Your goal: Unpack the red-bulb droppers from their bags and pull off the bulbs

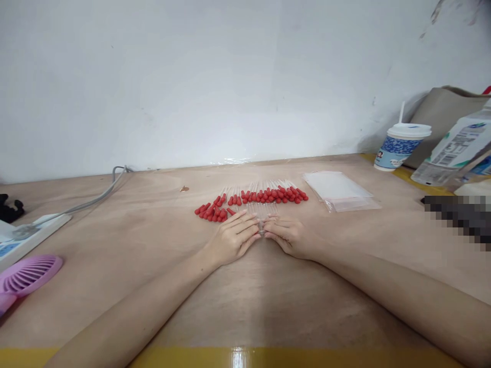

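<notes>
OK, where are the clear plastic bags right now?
In the head view, the bags lie on the table, right of the red bulbs and beyond the right hand.

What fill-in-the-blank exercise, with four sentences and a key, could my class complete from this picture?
1. Choosing between bare and gloved, the left hand and right hand are both ____.
2. The bulb-shaped pieces just beyond the hands are coloured ____.
3. From the person's viewpoint, the plastic bags lie to the ____ of those pieces.
4. The straw and lid of the cup are both ____.

Missing words: bare; red; right; white.
</notes>
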Tool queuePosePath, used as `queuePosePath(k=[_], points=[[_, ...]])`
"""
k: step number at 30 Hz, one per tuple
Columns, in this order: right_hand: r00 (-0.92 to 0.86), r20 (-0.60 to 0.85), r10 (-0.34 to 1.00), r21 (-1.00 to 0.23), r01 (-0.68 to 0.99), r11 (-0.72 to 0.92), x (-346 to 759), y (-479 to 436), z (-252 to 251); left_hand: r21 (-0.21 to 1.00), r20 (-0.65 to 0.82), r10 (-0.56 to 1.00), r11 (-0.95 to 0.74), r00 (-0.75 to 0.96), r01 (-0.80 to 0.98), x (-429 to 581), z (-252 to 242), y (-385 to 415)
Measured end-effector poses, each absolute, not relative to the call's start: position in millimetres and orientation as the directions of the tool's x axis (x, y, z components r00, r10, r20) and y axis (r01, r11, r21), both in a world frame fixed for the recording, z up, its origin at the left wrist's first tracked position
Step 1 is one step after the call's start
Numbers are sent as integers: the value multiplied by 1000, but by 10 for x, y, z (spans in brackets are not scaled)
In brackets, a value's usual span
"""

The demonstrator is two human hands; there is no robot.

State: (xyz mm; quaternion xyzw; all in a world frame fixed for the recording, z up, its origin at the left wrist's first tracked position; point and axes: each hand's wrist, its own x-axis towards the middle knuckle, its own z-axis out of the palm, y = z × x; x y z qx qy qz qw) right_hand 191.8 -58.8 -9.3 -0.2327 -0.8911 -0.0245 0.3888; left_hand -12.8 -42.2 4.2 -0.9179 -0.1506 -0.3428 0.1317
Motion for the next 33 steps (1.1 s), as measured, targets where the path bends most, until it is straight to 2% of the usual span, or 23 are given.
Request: queuePosePath(k=[7,19,25,33], points=[[-622,704,343,-69,420,905,1940,-617,-84,-118,640,207,-925,740,361,-152,60,-463],[-653,681,332,-1,453,892,1979,-653,-72,19,594,297,-934,748,356,-221,52,-487],[-642,713,282,74,469,880,2034,-663,-99,-18,600,268,-937,754,348,-235,54,-498],[-643,732,225,127,453,882,2062,-665,-99,-143,622,190,-926,760,349,-240,83,-535]])
